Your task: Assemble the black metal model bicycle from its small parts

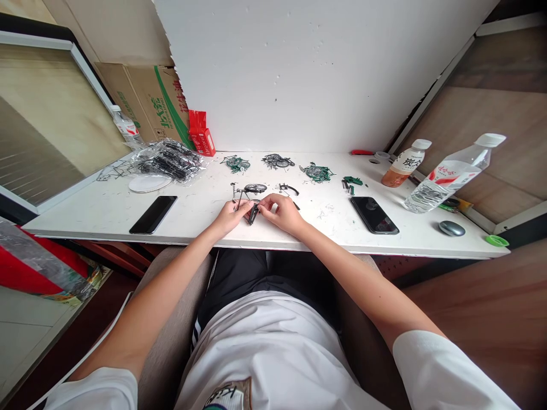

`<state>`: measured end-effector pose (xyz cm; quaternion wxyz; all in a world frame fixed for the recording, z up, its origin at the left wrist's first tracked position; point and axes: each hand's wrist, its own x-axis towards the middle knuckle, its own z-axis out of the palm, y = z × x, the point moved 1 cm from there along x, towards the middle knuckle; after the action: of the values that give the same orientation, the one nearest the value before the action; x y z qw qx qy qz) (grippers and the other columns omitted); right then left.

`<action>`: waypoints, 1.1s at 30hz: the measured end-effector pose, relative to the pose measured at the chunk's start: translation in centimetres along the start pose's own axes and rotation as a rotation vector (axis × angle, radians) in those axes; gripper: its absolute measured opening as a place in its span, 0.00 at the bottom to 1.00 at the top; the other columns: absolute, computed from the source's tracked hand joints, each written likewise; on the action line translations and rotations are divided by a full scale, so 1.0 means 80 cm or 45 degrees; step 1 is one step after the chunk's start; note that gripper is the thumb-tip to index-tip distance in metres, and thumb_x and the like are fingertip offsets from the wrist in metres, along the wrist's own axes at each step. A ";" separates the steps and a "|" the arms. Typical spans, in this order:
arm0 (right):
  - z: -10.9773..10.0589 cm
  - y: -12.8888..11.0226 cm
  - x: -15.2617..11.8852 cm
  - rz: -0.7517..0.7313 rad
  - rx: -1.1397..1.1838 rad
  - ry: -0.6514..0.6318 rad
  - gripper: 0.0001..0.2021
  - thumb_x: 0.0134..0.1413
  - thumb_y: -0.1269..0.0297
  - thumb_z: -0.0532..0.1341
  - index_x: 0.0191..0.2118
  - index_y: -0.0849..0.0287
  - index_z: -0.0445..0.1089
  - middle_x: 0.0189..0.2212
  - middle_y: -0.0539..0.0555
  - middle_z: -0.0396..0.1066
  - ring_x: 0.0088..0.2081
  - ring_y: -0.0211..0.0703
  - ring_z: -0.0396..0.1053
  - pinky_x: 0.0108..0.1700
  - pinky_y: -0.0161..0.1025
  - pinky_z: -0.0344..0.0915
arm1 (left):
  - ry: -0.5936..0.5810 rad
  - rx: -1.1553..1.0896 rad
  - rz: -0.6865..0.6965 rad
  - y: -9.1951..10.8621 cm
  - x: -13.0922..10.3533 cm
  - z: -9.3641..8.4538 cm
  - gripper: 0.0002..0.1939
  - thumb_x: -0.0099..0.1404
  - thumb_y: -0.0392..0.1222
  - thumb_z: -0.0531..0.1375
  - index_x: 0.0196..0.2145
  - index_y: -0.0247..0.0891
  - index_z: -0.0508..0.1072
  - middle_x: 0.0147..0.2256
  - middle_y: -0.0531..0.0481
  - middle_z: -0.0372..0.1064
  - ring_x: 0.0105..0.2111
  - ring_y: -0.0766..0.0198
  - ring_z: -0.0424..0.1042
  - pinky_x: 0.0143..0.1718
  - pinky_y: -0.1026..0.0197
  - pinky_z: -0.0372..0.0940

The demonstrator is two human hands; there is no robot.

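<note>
Near the front edge of the white table, my left hand and my right hand meet around a small black part. The fingers of both hands are pinched on it, one hand from each side. Just beyond them lies a small dark bicycle-like frame with a wheel. A curved black piece rests to its right. Farther back are piles of small parts: a green and black one, a black one and another green and black one.
Phones lie left and right on the table. A plastic bag of black parts sits back left beside a red box. Bottles, a mouse and green pieces are at right.
</note>
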<state>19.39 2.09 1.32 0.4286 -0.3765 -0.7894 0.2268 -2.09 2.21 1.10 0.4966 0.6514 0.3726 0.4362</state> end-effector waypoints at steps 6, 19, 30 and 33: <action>0.000 -0.001 0.000 -0.046 0.004 0.022 0.09 0.68 0.57 0.65 0.40 0.56 0.78 0.35 0.53 0.80 0.36 0.45 0.76 0.38 0.41 0.69 | 0.020 -0.016 0.007 -0.006 0.002 -0.002 0.27 0.67 0.65 0.67 0.34 0.34 0.81 0.29 0.47 0.75 0.31 0.59 0.71 0.38 0.57 0.68; 0.003 0.003 -0.001 -0.039 -0.023 0.039 0.09 0.68 0.56 0.65 0.41 0.55 0.78 0.35 0.54 0.80 0.36 0.45 0.76 0.38 0.41 0.69 | 0.036 -0.127 -0.052 -0.010 0.004 -0.001 0.22 0.65 0.59 0.68 0.38 0.34 0.82 0.32 0.45 0.77 0.32 0.59 0.73 0.36 0.58 0.69; 0.001 0.002 -0.002 -0.034 -0.050 0.019 0.09 0.69 0.56 0.65 0.42 0.55 0.79 0.36 0.54 0.79 0.38 0.45 0.75 0.36 0.39 0.68 | 0.014 -0.089 -0.047 -0.007 0.004 0.000 0.23 0.64 0.60 0.68 0.37 0.35 0.82 0.29 0.47 0.74 0.30 0.59 0.72 0.34 0.57 0.71; 0.002 0.002 -0.002 -0.043 -0.050 0.018 0.09 0.69 0.56 0.65 0.42 0.55 0.79 0.36 0.55 0.79 0.38 0.46 0.75 0.36 0.39 0.67 | 0.039 -0.055 -0.038 -0.004 0.003 0.000 0.21 0.63 0.58 0.68 0.39 0.35 0.82 0.31 0.47 0.75 0.32 0.58 0.73 0.34 0.57 0.72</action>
<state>19.41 2.07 1.04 0.4303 -0.3731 -0.7970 0.2012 -2.00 2.47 0.81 0.5113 0.6280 0.3804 0.4467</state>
